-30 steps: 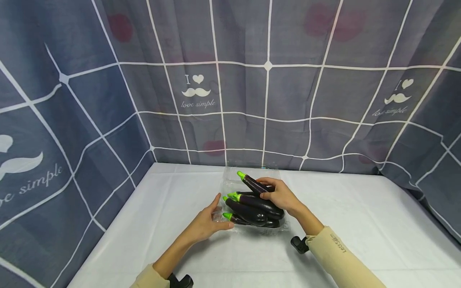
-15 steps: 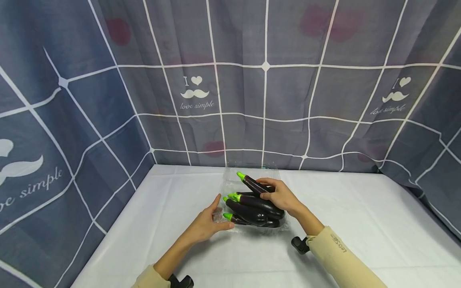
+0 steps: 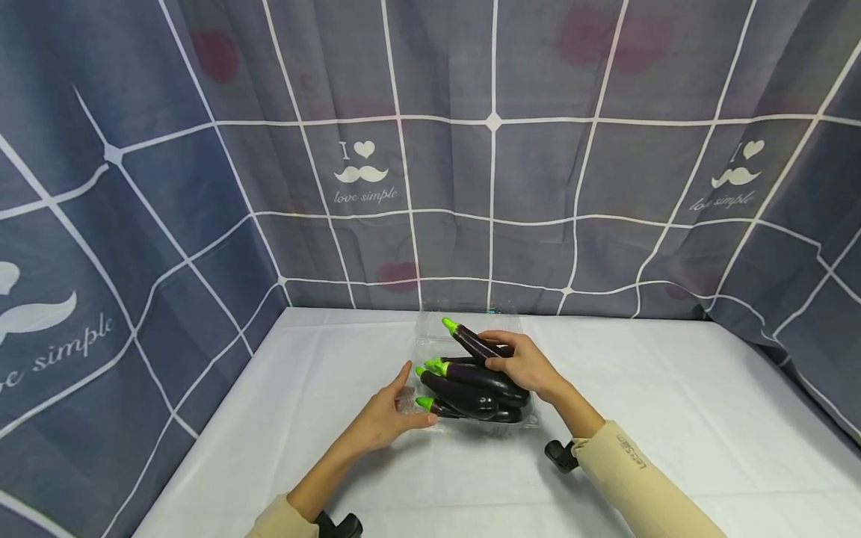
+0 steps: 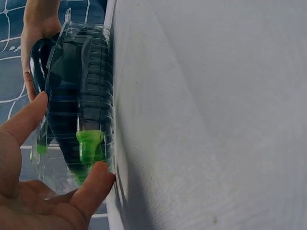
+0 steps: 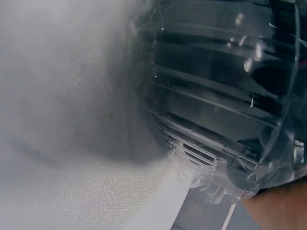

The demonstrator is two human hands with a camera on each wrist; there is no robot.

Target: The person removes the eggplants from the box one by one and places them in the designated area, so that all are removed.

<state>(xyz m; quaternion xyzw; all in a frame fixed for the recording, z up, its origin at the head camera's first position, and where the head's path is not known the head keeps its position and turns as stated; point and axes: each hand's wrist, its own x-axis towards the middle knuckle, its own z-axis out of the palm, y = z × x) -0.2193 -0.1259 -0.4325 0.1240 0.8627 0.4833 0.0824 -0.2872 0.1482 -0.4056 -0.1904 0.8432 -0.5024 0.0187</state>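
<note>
Unchanged: our right hand [image 3: 527,364] grips top eggplant [image 3: 474,344]; left hand [image 3: 386,418], fingers straight, steadies clear tray [image 3: 412,401] on counter [image 3: 673,418].

Left hand [image 3: 385,418] open, right hand [image 3: 521,364] curled, gripping.

Beige long sleeves [image 3: 628,467]; grey lettering on right; black wrist mounts [image 3: 560,456].

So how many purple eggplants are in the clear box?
4 that I can see. One eggplant lies on top under the right hand, two in the middle, one at the bottom. More may be hidden underneath.
</note>
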